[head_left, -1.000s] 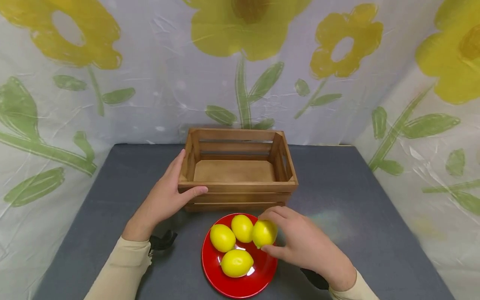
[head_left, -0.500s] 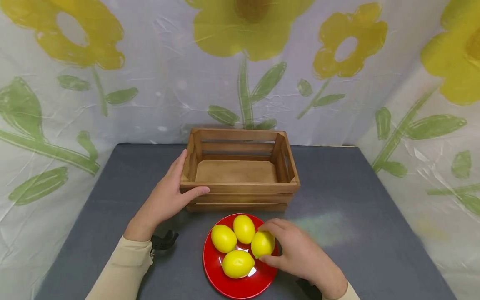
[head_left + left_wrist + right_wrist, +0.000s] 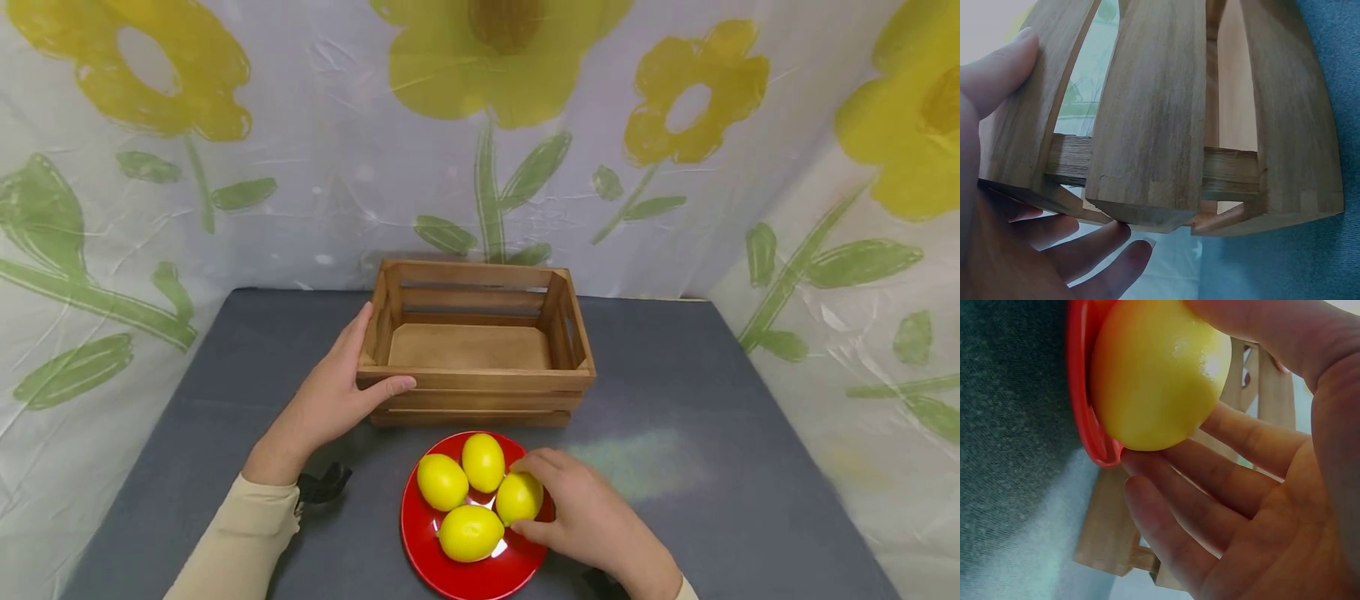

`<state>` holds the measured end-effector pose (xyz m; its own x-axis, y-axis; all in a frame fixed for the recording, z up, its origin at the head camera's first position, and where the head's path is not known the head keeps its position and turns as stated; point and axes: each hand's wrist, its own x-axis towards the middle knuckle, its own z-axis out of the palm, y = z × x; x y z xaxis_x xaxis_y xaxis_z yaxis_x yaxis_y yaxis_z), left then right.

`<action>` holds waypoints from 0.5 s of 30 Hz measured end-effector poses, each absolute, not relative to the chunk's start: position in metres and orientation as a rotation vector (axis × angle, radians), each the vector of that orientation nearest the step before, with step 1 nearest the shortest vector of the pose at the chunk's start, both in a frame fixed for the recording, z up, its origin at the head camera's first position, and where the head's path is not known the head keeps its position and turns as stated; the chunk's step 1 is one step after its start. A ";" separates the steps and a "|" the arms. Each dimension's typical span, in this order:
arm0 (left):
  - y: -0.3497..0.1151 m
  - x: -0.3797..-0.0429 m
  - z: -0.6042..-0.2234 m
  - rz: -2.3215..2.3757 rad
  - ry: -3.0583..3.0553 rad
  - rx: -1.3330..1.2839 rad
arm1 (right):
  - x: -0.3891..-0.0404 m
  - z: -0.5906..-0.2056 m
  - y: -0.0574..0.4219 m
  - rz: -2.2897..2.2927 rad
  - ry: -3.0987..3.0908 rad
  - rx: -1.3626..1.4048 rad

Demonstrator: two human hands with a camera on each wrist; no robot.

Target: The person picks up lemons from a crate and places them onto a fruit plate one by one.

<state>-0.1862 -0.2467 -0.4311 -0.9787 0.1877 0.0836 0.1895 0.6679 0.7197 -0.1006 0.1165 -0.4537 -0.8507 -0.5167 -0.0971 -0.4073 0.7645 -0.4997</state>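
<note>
My left hand [image 3: 326, 404] holds the front left corner of a slatted wooden crate [image 3: 487, 402], thumb on the front, fingers along the side. In the left wrist view the thumb [image 3: 1004, 69] lies on the top slat. Just in front of the crate is a round red plate [image 3: 480, 583] with several yellow lemons. The right hand [image 3: 592, 521] holds the rightmost lemon [image 3: 519, 498] between thumb and fingers, within the plate's rim. Seen from the right wrist, this lemon [image 3: 1160, 375] sits against the red plate [image 3: 1075, 375], with the fingers around its far side.
The other lemons are grouped left of the held one: one at the back [image 3: 483, 462], one at the left [image 3: 442, 482], one in front [image 3: 471, 533]. A dark grey table [image 3: 675, 400] extends to both sides. A flower-printed curtain [image 3: 322, 167] hangs behind it.
My right hand has moved down and slightly left with the rightmost lemon, bringing it closer to the plate's middle and the front lemon. The left hand stays on the crate.
</note>
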 end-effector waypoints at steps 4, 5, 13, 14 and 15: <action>-0.247 -0.186 -0.433 -1.249 -2.862 -0.307 | -0.104 -0.455 0.117 -0.694 2.728 -0.727; -0.247 -0.186 -0.433 -1.253 -2.860 -0.303 | -0.105 -0.455 0.117 -0.694 2.727 -0.731; -0.249 -0.189 -0.437 -1.233 -2.851 -0.325 | -0.109 -0.455 0.116 -0.696 2.722 -0.746; -0.249 -0.189 -0.438 -1.229 -2.853 -0.327 | -0.109 -0.455 0.116 -0.701 2.717 -0.742; -0.250 -0.188 -0.440 -1.223 -2.855 -0.327 | -0.108 -0.455 0.117 -0.711 2.712 -0.738</action>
<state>-0.1877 -0.2497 -0.4399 -0.9779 0.1843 0.0989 0.1987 0.6714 0.7140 -0.1084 0.1167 -0.4551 -0.8429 -0.5284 -0.1014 -0.4108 0.7537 -0.5130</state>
